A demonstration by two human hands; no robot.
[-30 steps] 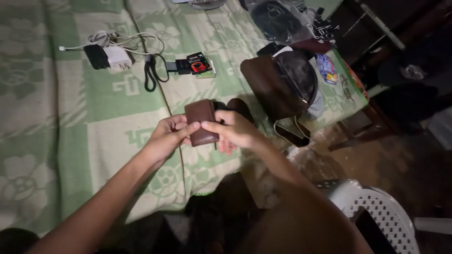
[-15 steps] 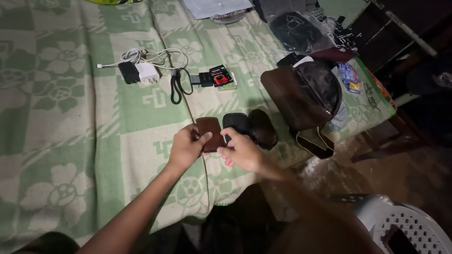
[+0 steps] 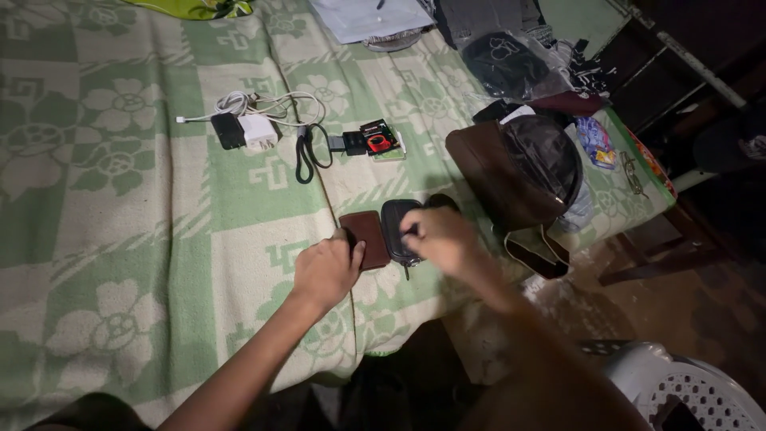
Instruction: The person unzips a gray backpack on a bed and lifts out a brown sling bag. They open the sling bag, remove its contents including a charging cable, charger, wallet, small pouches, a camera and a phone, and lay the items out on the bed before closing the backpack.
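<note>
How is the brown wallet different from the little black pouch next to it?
The brown wallet is brown, smooth and flat; the black pouch is black and puffier, with a zipper pull hanging at its near end. The left hand rests on the wallet; the right hand is on the pouch. Both lie side by side on the green and cream blanket.

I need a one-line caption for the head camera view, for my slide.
Left hand rests on a brown wallet while right hand touches a black pouch on a green patterned blanket.
</note>
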